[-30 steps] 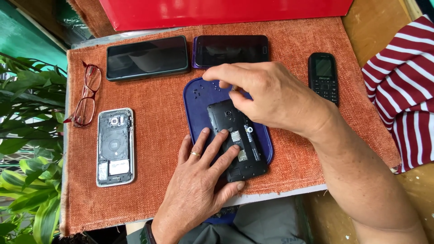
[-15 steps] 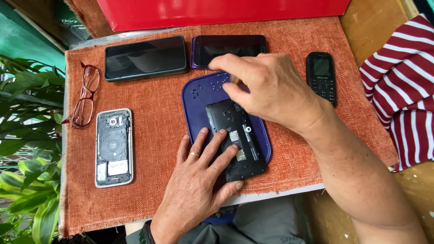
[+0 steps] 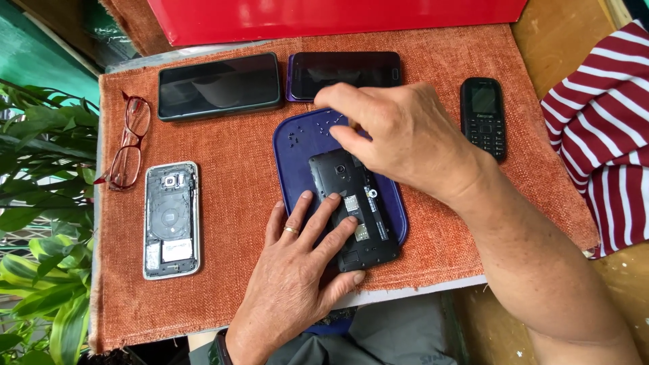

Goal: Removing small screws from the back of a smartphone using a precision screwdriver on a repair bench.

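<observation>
At the centre of the frame an opened black phone [image 3: 355, 209], its back cover off and its inner parts showing, lay slanted on a dark blue tray [image 3: 297, 152] that rested on an orange woven cloth [image 3: 230, 270]. The left hand [image 3: 297, 277] came up from the lower middle of the frame and lay flat with spread fingers on the lower left part of the phone, pressing it down rather than closing around it; a ring sat on one finger. The right hand [image 3: 405, 135] reached in from the right, its fingers pinched together just above the phone's top end; whether anything lay between the fingertips could not be told. Small screws [image 3: 295, 138] were scattered on the upper left part of the tray. At the upper left lay a large dark phone [image 3: 220, 86], beside it a purple-edged phone [image 3: 338, 67], at the upper right a small keypad phone [image 3: 484, 116]. On the left lay a silver phone with its back off [image 3: 171, 220] and red-framed glasses [image 3: 128, 145].
</observation>
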